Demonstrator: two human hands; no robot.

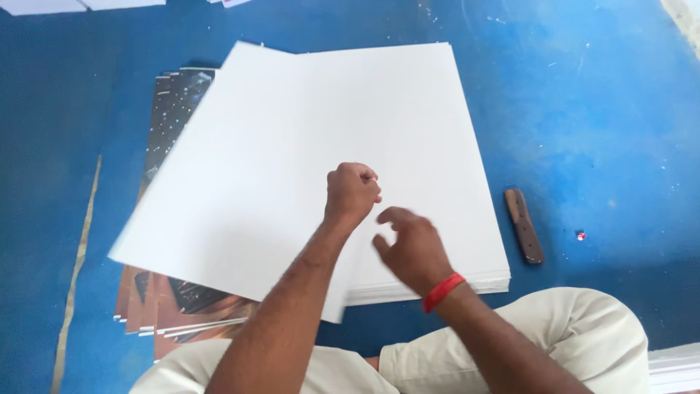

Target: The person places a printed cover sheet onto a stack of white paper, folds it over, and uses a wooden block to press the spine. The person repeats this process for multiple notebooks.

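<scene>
My left hand [352, 191] is closed in a fist over a thick stack of large white sheets [437, 146] lying on the blue floor. It seems to pinch the right edge of the top white sheet [219, 190], which lies skewed to the left and lifted off the stack. My right hand [412, 248], with a red band at the wrist, hovers just right of it above the stack's near edge. Its fingers are loosely curled and blurred, with nothing in them.
Dark printed sheets [175, 102], fanned out, lie under the skewed sheet at the left. A small brown wooden tool [523, 226] and a tiny red object [581, 236] lie on the floor [598, 109] at the right. More white paper [674, 368] sits at the bottom right; my knees fill the bottom edge.
</scene>
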